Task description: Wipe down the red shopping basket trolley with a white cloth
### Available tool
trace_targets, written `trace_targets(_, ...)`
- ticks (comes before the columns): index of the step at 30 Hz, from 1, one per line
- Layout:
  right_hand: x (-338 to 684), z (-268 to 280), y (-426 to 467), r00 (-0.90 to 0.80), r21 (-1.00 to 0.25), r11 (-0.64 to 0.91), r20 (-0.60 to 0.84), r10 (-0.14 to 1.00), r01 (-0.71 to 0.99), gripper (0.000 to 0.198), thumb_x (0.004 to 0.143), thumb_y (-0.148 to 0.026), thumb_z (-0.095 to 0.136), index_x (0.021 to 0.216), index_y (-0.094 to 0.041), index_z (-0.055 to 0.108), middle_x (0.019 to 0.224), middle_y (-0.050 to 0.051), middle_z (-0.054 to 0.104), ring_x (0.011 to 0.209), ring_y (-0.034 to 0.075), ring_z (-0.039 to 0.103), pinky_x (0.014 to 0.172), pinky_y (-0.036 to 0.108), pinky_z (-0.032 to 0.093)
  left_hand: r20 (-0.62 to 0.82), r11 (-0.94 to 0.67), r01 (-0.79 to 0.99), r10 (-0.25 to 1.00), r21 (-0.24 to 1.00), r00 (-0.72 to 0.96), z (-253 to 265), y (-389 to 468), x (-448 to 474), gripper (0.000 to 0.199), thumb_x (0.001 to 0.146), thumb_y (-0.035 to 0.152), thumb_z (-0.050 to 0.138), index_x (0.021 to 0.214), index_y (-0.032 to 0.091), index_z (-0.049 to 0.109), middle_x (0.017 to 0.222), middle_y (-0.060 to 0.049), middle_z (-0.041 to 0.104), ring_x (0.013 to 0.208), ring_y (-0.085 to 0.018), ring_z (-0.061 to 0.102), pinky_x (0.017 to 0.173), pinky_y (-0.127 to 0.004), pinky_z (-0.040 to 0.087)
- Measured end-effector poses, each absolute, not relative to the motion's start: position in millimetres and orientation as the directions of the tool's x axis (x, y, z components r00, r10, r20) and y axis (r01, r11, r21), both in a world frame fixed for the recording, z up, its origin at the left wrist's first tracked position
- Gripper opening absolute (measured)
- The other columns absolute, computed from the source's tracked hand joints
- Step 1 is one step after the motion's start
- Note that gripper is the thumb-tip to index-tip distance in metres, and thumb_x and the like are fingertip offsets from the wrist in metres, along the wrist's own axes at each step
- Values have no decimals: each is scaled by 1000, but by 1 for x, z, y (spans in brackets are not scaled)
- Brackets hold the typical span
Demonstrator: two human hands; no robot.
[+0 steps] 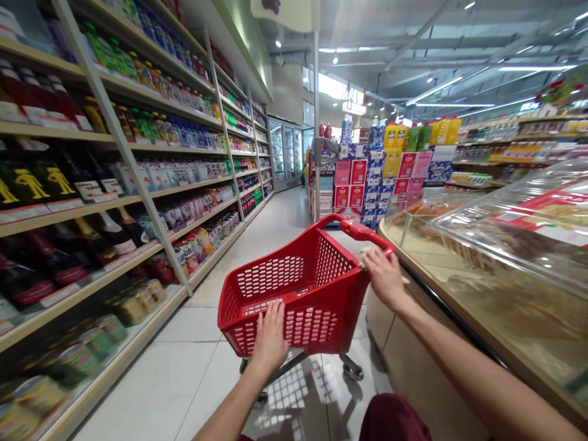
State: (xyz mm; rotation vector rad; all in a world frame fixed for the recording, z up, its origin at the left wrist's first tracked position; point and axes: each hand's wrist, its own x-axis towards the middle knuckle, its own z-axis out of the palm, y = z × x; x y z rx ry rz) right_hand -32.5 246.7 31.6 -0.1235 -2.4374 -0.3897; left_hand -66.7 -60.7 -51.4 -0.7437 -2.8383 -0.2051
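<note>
A red plastic shopping cart [298,327] with a perforated basket stands sideways before me on grey legs and casters. Nothing lies in the visible part of its basket. My left hand [271,337] rests against the near side, its fingers stretched up to the rim. At the handle end, my right hand [384,272] presses a crumpled white cloth [366,251] onto the red frame, just below the handle [361,229]. Only edges of the cloth show; my fingers cover the rest.
Shelves of bottles and cans [184,184] line the left side. A display counter [413,245] with clear packages stands close on the right. Stacked drink cartons [351,184] rise behind a metal post [316,122]. Tiled floor [193,355] runs between shelves and counter toward glass-door fridges [285,150].
</note>
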Motion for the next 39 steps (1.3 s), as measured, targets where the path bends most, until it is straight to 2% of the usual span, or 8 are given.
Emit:
trace_targets(3, -33, 27, 244, -808, 327, 945, 549, -215, -29, 41, 82, -7, 35, 115, -22, 54, 124, 5, 52, 119, 21, 39, 99, 43, 19, 207, 865, 493, 467, 95, -860, -50, -61, -68, 78, 58, 8, 39, 134, 9, 22, 143, -9, 20, 132, -21, 11, 108, -43, 13)
trace_targets(8, -30, 28, 254, -746, 211, 943, 663, 54, 256, 43, 79, -4, 34, 114, -18, 54, 123, 10, 52, 116, 26, 43, 96, 49, 19, 213, 854, 512, 486, 89, -848, -53, -62, -69, 79, 58, 11, 40, 134, 10, 21, 144, -8, 19, 133, -21, 9, 108, -42, 13)
trace_targets(13, -27, 22, 242, -799, 339, 940, 553, -236, -43, 44, 81, -5, 34, 116, -23, 52, 125, 4, 51, 120, 20, 39, 99, 43, 18, 234, 846, 530, 504, 63, -832, -60, -65, -70, 78, 59, 10, 38, 135, 11, 19, 144, -6, 17, 133, -20, 7, 108, -41, 13)
trace_targets(18, -28, 22, 239, -760, 212, 953, 649, 29, 217, 45, 79, -3, 34, 117, -18, 53, 124, 10, 51, 117, 25, 41, 96, 47, 20, 243, 842, 538, 513, 44, -823, -61, -66, -70, 79, 59, 12, 39, 135, 10, 18, 145, -8, 15, 133, -20, 6, 107, -42, 12)
trace_targets(23, -33, 5, 213, -792, 304, 940, 530, -303, -156, 41, 82, -8, 36, 116, -24, 53, 125, 2, 51, 121, 19, 37, 99, 41, 18, 220, 842, 537, 517, 41, -827, -60, -67, -72, 78, 60, 12, 38, 135, 11, 18, 145, -7, 15, 133, -19, 6, 107, -41, 12)
trace_targets(28, -38, 1, 202, -780, 161, 984, 625, -42, 76, 44, 78, -5, 36, 117, -18, 52, 126, 8, 50, 119, 24, 40, 97, 44, 20, 203, 842, 538, 521, 41, -829, -58, -66, -70, 80, 60, 15, 40, 136, 10, 16, 145, -7, 12, 133, -20, 4, 108, -41, 11)
trace_targets(33, -41, -4, 186, -804, 245, 955, 526, -277, -169, 44, 80, -8, 36, 118, -23, 51, 126, 3, 50, 121, 20, 38, 99, 42, 17, 172, 840, 541, 527, 42, -832, -54, -66, -67, 80, 59, 14, 39, 136, 10, 15, 145, -7, 11, 133, -20, 3, 107, -42, 12)
trace_targets(39, -38, 0, 194, -784, 157, 982, 620, -17, 103, 46, 77, -5, 36, 117, -20, 52, 125, 7, 50, 119, 24, 39, 98, 45, 19, 184, 834, 548, 530, 65, -828, -55, -66, -65, 80, 60, 16, 40, 135, 9, 16, 145, -8, 9, 133, -21, 2, 108, -42, 10)
